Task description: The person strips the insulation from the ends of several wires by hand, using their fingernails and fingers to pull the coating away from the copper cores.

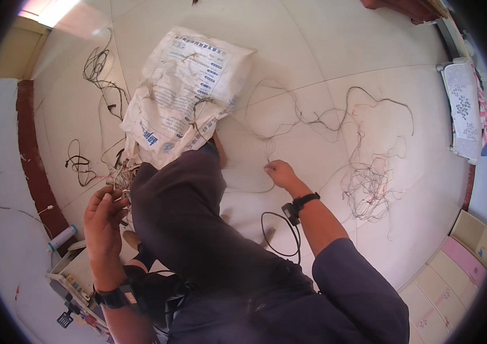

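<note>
My right hand (281, 173) is closed around thin cords (270, 148) that run up to loose loops on the tiled floor. My left hand (105, 210) is raised beside a bundle of cords and wires (125, 174) near my knee; its fingers are bent, and whether they pinch a strand cannot be told. A white woven plastic sack (183, 90) with blue print lies crumpled in front of my knees, with dark cord pieces on it. To the right lies a loose tangle of thin wires (368, 189), joined to a darker cord (357, 89).
Dark looped cords (96, 71) and a smaller coil (81, 167) lie at the left, near the brown baseboard (37, 142). A small cabinet (69, 275) stands at lower left, a drawer unit (437, 284) at lower right. A covered piece of furniture (463, 103) is at the right wall.
</note>
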